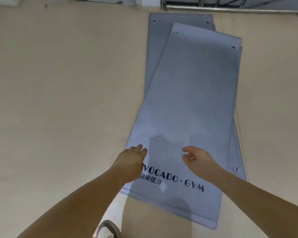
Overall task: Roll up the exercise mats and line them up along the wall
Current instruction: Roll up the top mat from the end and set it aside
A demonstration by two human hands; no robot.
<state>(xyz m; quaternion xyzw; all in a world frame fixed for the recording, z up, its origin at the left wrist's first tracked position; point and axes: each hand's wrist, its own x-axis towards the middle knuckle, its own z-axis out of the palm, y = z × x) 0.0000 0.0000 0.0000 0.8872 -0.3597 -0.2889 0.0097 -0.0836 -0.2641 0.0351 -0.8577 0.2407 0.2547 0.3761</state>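
Note:
A stack of flat grey exercise mats lies on the beige floor, running away from me. The top mat (193, 93) carries dark lettering near its close end and metal eyelets at its corners. A lower mat (179, 18) sticks out at the far end, skewed to the left. My left hand (132, 162) hovers over the top mat's left edge with loosely bent fingers, holding nothing. My right hand (199, 159) hangs above the mat's near part, fingers relaxed and empty. Both forearms reach in from the bottom of the view.
A metal rail (230, 8) runs along the far wall at the top right. Bare beige floor (67, 91) spreads to the left of the mats. My foot in a sandal (107, 229) shows at the bottom edge.

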